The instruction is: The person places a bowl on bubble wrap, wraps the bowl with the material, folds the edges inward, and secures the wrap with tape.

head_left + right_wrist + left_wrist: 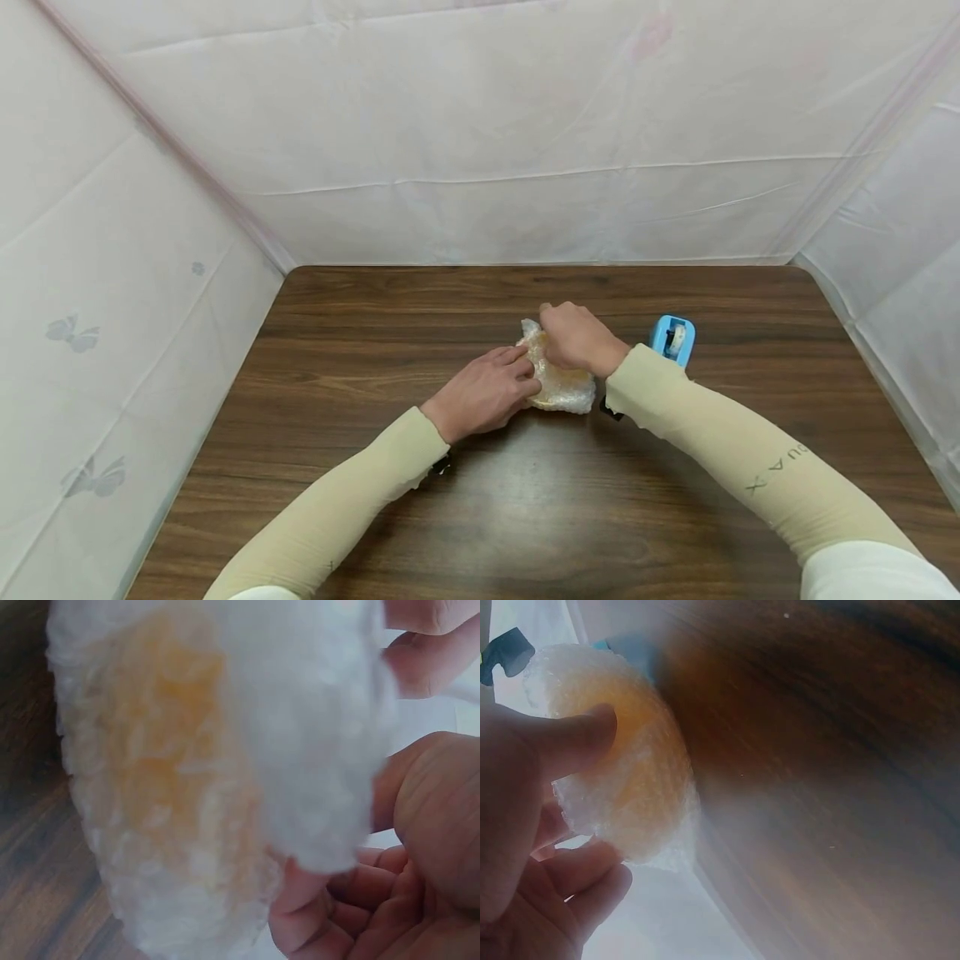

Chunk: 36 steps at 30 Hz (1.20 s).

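A bundle of clear bubble wrap [562, 392] round something yellow-orange lies on the table between both hands. My left hand [483, 393] holds its left side, with the thumb [585, 739] across one face and the fingers on the other side. At the far right of the bundle, my right hand [581, 337] grips the wrap with curled fingers. Close up in the right wrist view, a loose layer of the bubble wrap [315, 750] stands beside the yellowish part. The wrapped thing shows only blurred through the plastic.
A light blue tape dispenser [682, 359] with a roll of tape stands just beyond the right forearm, partly hidden by the sleeve. The brown wood-grain table [390, 308] is bordered by whitish sheet walls [450, 125] at the back and sides.
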{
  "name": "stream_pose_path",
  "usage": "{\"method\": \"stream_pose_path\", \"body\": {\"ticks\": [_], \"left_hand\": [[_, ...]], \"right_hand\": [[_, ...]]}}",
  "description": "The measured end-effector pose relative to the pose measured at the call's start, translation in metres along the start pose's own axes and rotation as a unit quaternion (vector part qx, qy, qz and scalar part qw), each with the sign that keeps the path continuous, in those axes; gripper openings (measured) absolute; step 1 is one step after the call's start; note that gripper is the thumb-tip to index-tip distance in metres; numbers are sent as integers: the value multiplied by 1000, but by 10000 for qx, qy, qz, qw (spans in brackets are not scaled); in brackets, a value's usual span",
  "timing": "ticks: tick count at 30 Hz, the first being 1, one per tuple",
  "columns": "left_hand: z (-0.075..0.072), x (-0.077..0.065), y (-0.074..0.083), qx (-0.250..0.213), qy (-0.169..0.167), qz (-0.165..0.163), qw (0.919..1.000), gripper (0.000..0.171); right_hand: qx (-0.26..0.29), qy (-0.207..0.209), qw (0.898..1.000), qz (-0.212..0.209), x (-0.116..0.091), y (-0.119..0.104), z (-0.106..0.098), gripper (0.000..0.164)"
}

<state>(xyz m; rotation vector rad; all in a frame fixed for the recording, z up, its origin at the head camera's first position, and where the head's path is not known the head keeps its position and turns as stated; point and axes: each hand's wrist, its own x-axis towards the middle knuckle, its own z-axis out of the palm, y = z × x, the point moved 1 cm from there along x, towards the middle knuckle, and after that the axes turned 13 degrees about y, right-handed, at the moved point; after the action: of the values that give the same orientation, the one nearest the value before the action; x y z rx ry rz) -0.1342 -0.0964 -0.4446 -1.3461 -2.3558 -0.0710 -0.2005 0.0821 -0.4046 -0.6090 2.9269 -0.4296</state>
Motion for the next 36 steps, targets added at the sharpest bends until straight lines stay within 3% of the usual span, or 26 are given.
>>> {"method": "stream_pose_path", "body": {"ticks": [8,12,17,30,36], "left_hand": [[-2,1,0,46,-33,33,10000,6],[-3,2,-1,44,-55,60,10000,6],[-3,7,-2,188,-107,194,9996,7],[-3,12,-1,208,-278,221,9992,9],[-4,13,-1,252,-345,241,9988,8]], "right_hand": [[260,107,9994,216,-1,3,-5,23],[351,-134,9983,449,4,4,-9,4],[246,-490,9972,512,14,2,-12,18],[-414,-621,9961,481,23,11,-11,8],[-85,-635,9975,294,21,23,-13,34]]}}
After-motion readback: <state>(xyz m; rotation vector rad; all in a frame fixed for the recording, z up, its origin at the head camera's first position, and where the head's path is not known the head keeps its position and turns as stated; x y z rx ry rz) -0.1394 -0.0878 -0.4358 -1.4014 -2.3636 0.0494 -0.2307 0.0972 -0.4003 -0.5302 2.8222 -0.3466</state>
